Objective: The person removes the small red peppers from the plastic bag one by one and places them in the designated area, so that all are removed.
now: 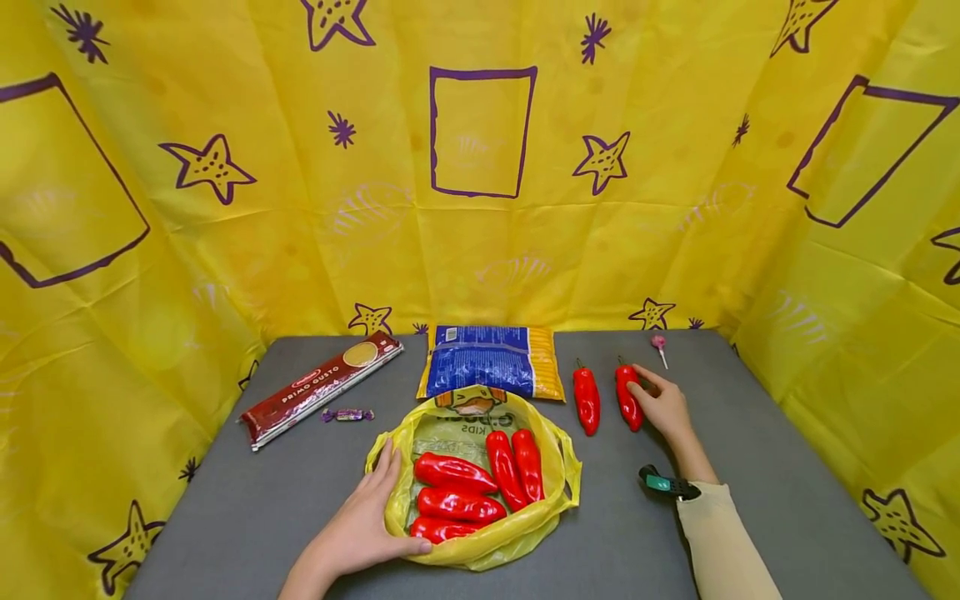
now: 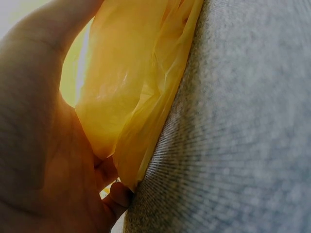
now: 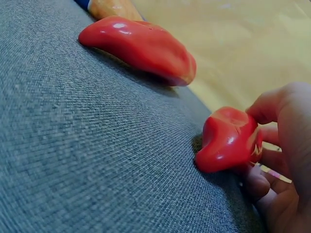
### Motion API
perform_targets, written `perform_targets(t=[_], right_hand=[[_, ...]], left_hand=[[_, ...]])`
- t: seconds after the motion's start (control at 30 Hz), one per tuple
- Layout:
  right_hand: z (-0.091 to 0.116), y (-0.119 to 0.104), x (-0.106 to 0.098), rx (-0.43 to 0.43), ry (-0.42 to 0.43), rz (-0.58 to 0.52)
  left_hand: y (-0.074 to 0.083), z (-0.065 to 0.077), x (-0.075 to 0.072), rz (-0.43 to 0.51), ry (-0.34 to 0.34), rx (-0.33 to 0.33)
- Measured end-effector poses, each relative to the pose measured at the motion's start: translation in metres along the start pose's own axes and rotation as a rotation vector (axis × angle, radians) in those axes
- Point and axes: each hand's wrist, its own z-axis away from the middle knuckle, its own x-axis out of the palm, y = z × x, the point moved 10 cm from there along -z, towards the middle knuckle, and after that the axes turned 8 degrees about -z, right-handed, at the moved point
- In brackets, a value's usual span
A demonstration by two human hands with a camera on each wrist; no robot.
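Note:
A yellow plastic bag [image 1: 517,537] sits wide open on the grey table, with several shiny red peppers [image 1: 453,472] lying inside. My left hand [image 1: 367,508] holds the bag's left side, fingers along the rim and thumb at the front edge. In the left wrist view, the thin yellow film [image 2: 116,82] fills the curve of that hand. On the right, my right hand [image 1: 663,406] grips a red pepper [image 1: 628,398] between thumb and fingers; the right wrist view shows this pepper [image 3: 228,141] close over the cloth. Another red pepper [image 1: 587,402] lies just left of it.
Behind the bag lies a blue and yellow packet [image 1: 487,362]. A dark red pasta packet [image 1: 322,387] and a purple wrapped candy [image 1: 348,414] are at the left. A pink lollipop [image 1: 659,343] rests at the back right. Yellow patterned cloth [image 1: 480,250] walls the table's back and sides.

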Motion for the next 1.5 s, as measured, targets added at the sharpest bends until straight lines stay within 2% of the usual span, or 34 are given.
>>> perform_targets(t=[0.2, 0.4, 0.57, 0.87, 1.0, 1.2, 1.33, 1.5], right_hand=[[0.001, 0.000, 0.000, 0.018, -0.013, -0.002], [0.002, 0.001, -0.001, 0.027, 0.011, -0.019], [0.003, -0.001, -0.005, 0.012, 0.037, -0.019], [0.005, -0.018, -0.017, -0.042, 0.098, 0.030], [0.009, -0.038, -0.024, -0.080, 0.121, 0.009], [0.015, -0.082, -0.032, -0.205, 0.108, -0.050], [0.025, -0.112, -0.031, -0.266, 0.034, -0.091], [0.041, -0.148, -0.020, -0.338, -0.129, -0.141]], left_hand=[[0.001, 0.001, 0.000, -0.006, -0.002, 0.018], [-0.001, -0.001, 0.000, -0.010, 0.011, 0.016], [-0.001, -0.001, 0.001, -0.006, 0.012, 0.017], [0.000, 0.000, 0.002, 0.002, 0.004, -0.001], [-0.001, 0.000, 0.003, -0.002, 0.005, 0.004], [-0.001, 0.000, 0.002, -0.014, 0.008, 0.008], [0.001, 0.001, 0.000, -0.016, 0.009, 0.020], [0.001, 0.000, 0.001, -0.008, 0.014, 0.027]])
